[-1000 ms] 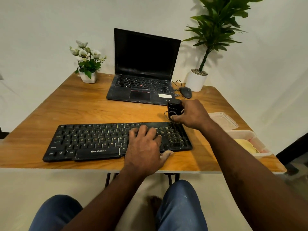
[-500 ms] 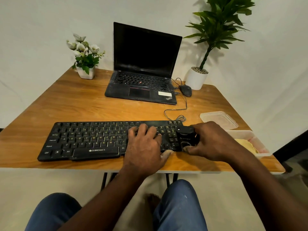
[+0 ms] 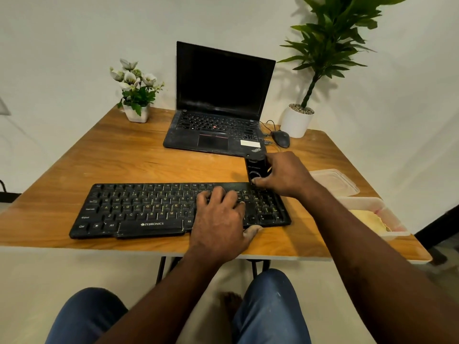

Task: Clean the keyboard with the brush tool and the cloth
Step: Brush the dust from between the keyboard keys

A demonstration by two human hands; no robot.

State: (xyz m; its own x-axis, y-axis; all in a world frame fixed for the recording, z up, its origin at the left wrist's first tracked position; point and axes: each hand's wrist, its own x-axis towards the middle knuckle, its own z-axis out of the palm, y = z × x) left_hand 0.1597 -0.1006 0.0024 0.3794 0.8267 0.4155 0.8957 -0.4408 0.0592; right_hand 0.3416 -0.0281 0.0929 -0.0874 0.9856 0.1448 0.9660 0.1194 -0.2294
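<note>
Head view: left hand flat, fingers spread, pinning keyboard; right hand clamps brush at its far-right corner. Risk: hard strokes could pop keycaps.

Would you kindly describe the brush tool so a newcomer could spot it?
Find the black keyboard on the wooden table. At its far right corner, the right hand grips the brush tool: a small, upright black block, unlike the flat keys.
</note>
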